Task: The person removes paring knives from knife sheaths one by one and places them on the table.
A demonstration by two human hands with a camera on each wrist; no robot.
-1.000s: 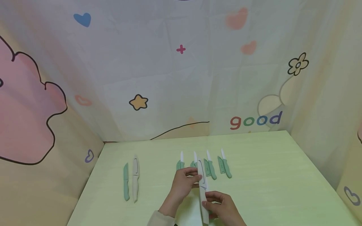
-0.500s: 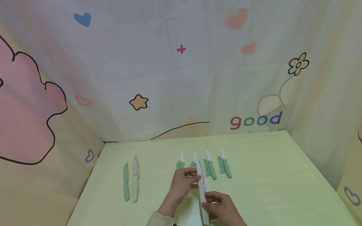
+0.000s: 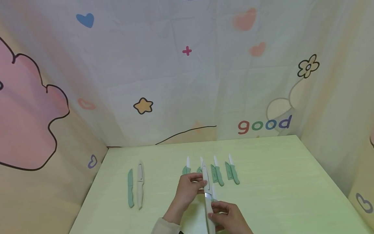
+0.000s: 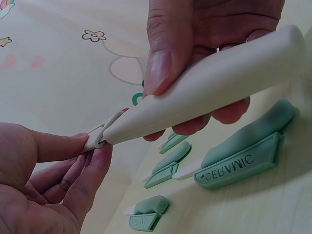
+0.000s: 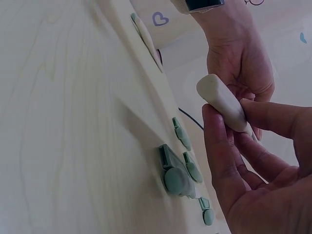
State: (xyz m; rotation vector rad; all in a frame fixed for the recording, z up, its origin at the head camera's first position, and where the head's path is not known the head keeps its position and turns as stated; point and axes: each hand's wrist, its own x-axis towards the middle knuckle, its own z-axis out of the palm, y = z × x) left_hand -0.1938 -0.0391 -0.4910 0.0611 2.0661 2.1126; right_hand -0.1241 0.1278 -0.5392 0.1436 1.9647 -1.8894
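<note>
Over the near middle of the table, a cream-handled knife (image 3: 209,213) is held upright-slanting in both hands. My left hand (image 3: 187,190) pinches its cream sheath (image 3: 205,177) between thumb and fingers. The right hand (image 3: 230,217) grips the handle, thumb on one side and fingertips on the other. A short strip of blade (image 3: 208,195) shows between handle and sheath; the rest of it is inside the sheath. In the left wrist view a larger green knife (image 4: 248,134) with its green sheath (image 4: 239,165), marked CERAMIC, lies on the table below the hands.
Several small green knives with white blades, such as the rightmost knife (image 3: 234,174), lie in a row at the back beside their green sheaths. To the left rest a sheathed green knife (image 3: 130,188) and a sheathed cream knife (image 3: 140,187). A printed curtain (image 3: 187,81) stands behind the table.
The right hand has drawn the cream handle slightly toward the near edge. A gap with blade has opened between handle and sheath. The left hand stays almost where it was.
</note>
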